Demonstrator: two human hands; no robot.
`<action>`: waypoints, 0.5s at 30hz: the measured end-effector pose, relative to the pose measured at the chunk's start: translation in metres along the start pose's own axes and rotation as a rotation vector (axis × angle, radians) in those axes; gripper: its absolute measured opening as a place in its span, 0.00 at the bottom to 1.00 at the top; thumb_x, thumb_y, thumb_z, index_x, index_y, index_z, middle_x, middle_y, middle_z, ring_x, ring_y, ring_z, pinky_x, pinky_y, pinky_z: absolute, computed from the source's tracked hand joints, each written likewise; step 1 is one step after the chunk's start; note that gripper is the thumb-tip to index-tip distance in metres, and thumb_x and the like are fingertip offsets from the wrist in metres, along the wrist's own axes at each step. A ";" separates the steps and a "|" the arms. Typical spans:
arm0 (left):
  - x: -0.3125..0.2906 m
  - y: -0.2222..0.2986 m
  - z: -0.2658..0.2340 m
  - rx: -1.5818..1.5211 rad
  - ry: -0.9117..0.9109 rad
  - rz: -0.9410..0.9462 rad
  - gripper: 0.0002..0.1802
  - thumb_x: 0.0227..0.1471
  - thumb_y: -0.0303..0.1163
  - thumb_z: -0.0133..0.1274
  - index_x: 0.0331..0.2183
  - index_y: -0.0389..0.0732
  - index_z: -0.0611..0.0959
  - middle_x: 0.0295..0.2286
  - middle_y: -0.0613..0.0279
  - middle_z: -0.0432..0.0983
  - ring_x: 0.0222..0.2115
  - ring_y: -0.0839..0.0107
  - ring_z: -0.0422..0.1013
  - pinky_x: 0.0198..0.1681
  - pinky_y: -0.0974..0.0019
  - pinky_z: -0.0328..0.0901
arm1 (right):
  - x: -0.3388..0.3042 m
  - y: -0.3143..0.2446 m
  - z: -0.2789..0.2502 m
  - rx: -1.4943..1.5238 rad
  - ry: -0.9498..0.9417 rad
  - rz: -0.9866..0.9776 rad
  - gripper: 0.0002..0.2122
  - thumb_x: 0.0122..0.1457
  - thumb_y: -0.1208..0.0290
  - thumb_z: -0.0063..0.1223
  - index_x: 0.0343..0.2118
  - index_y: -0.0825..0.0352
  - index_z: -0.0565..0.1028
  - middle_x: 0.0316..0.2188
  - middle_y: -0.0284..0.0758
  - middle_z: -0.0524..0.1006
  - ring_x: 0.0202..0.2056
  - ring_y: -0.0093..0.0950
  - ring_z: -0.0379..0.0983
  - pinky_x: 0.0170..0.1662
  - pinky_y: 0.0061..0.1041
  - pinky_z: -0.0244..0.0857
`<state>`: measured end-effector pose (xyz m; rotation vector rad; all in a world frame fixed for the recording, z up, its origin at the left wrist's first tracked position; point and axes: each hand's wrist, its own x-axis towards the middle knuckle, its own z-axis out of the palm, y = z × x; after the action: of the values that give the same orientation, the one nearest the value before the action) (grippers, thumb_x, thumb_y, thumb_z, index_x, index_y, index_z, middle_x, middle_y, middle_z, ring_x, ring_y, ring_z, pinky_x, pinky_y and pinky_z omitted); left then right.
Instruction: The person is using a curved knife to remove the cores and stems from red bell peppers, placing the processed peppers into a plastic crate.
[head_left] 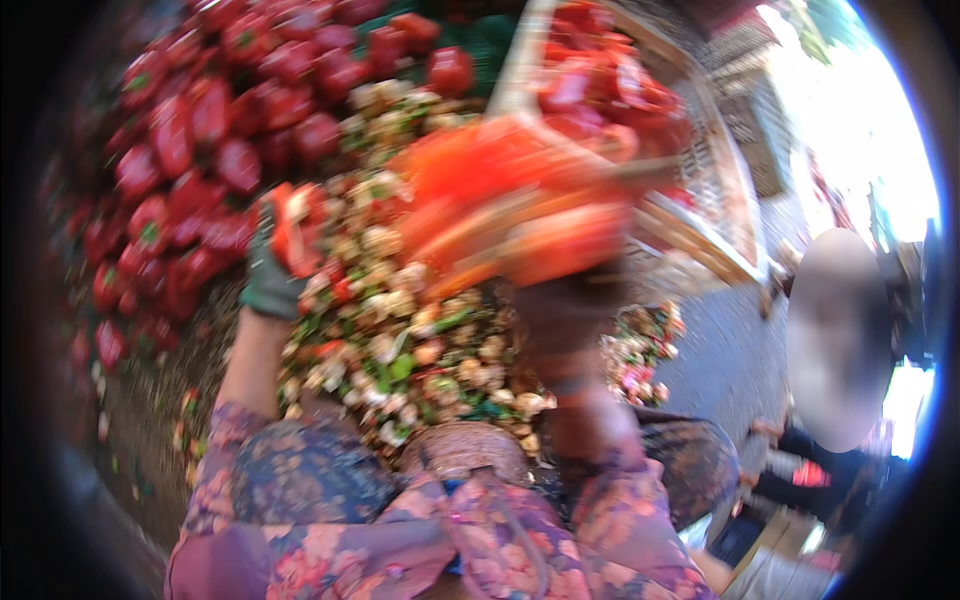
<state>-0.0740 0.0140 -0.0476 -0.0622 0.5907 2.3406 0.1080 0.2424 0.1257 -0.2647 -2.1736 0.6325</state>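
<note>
My left hand point(272, 275), in a dark green glove, is closed around a cut red pepper point(297, 232) beside a heap of whole red peppers point(205, 110). My right hand point(570, 300), in a dark glove, is smeared by motion. It grips several orange-red pepper pieces point(490, 180), also blurred, in front of a crate point(705, 240). A thin brownish streak point(645, 175) juts out to the right of these pieces; I cannot make out what it is. Between my hands lies a pile of pale pepper cores point(385, 300) with green stems.
Cut red peppers point(610, 85) fill the far part of the slatted crate at the upper right. More cores point(645, 350) are scattered right of my right forearm on the grey ground point(715, 345). Another person point(850, 470) is at the far right edge.
</note>
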 end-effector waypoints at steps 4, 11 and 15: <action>-0.026 -0.018 0.064 -0.336 0.034 -0.183 0.23 0.56 0.44 0.47 0.46 0.36 0.72 0.44 0.52 0.71 0.48 0.61 0.67 0.55 0.60 0.60 | 0.034 0.019 -0.051 0.271 -0.124 0.236 0.11 0.50 0.76 0.60 0.36 0.70 0.72 0.27 0.35 0.77 0.26 0.25 0.75 0.28 0.20 0.70; -0.059 -0.039 0.098 0.078 -0.251 -0.311 0.30 0.57 0.46 0.45 0.53 0.33 0.65 0.51 0.51 0.65 0.51 0.61 0.64 0.58 0.59 0.56 | -0.020 -0.009 0.067 0.136 -0.711 -0.066 0.24 0.37 0.73 0.67 0.42 0.65 0.73 0.35 0.33 0.75 0.31 0.28 0.72 0.33 0.24 0.68; -0.074 -0.043 0.092 0.038 -0.115 -0.402 0.29 0.57 0.47 0.44 0.52 0.35 0.67 0.48 0.53 0.69 0.47 0.63 0.67 0.52 0.62 0.60 | -0.038 0.005 0.080 0.404 -0.735 0.040 0.18 0.39 0.77 0.65 0.37 0.66 0.75 0.25 0.34 0.74 0.29 0.26 0.72 0.31 0.24 0.66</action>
<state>0.0199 0.0345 0.0329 -0.0251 0.5120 1.9287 0.0697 0.2044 0.0558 0.1747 -2.6457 1.3268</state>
